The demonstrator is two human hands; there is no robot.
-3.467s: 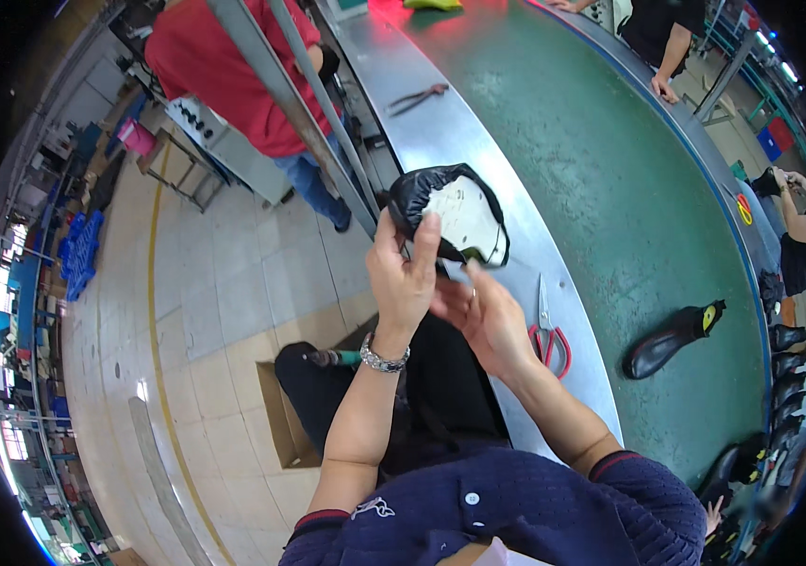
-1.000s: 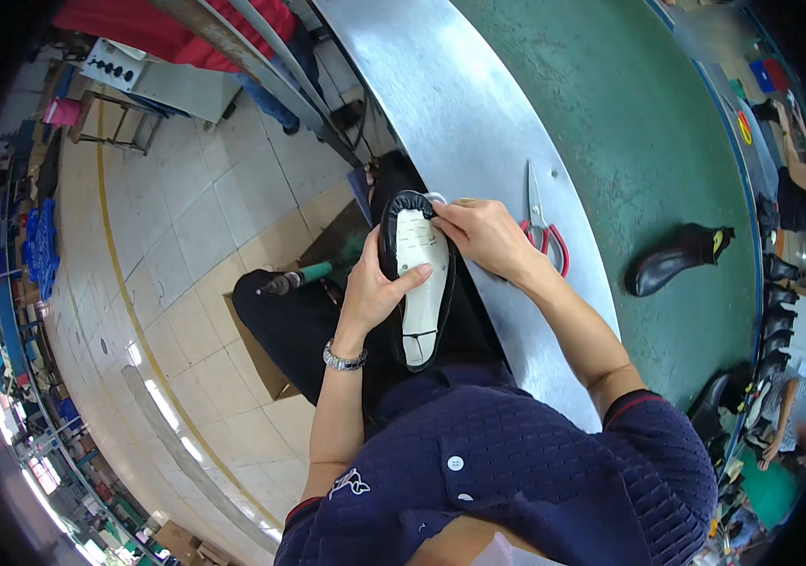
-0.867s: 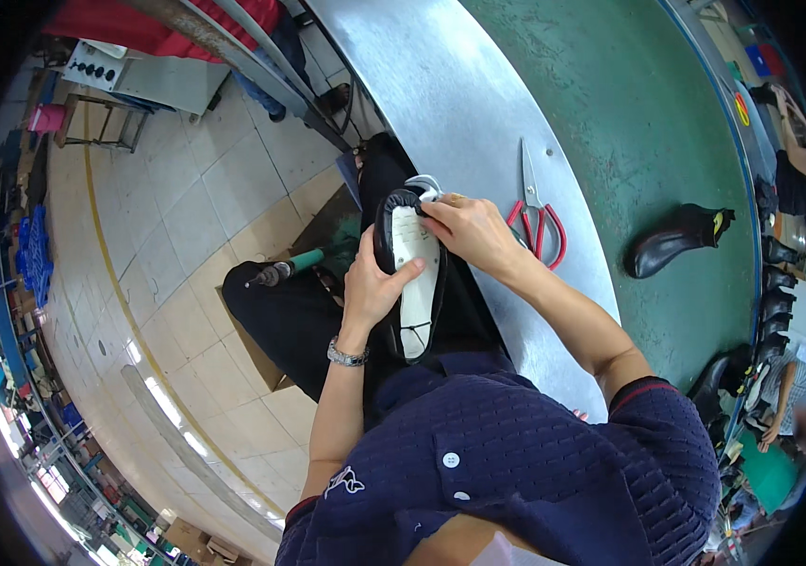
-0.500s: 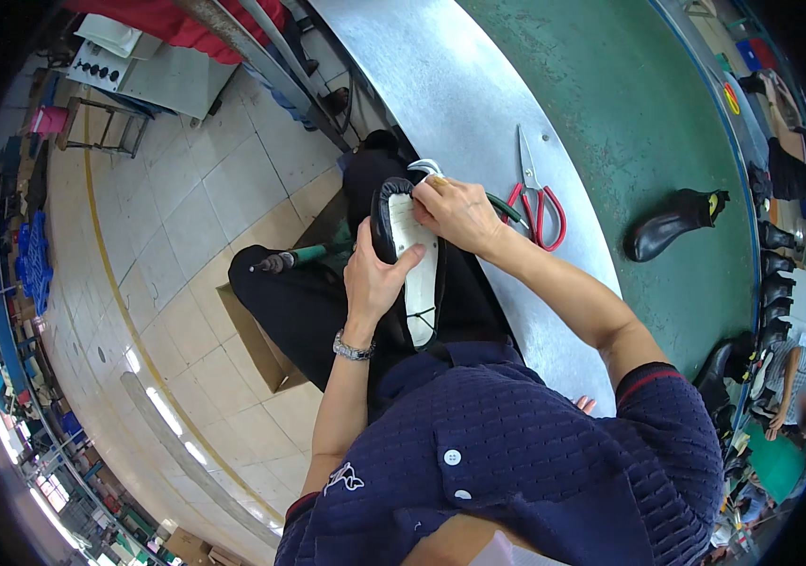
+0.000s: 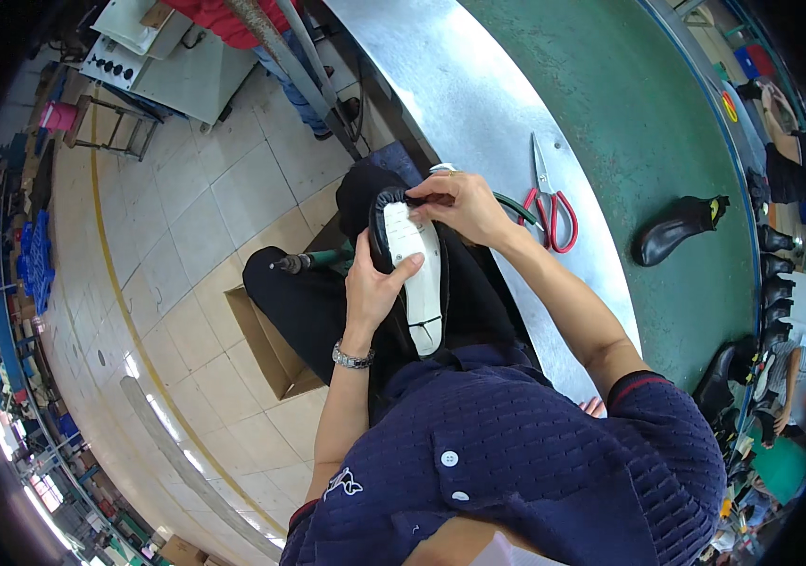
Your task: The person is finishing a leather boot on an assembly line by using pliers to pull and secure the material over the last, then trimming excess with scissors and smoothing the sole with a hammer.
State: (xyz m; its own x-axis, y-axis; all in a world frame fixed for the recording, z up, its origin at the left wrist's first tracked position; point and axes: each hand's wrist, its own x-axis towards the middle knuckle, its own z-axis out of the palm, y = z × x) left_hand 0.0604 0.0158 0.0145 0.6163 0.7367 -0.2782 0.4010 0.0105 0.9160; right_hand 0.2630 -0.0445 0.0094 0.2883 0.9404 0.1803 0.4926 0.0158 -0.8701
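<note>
Shoe [image 5: 403, 274] sole-up on lap — left hand [image 5: 373, 288] grip clasping it, right hand [image 5: 459, 203] pinching its toe edge

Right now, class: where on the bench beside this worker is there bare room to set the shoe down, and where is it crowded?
The metal strip is bare beyond the red-handled scissors. The green belt is bare between the scissors and the black shoe. It is crowded on the lap, where the left hand and right hand grip the white-soled shoe.
</note>
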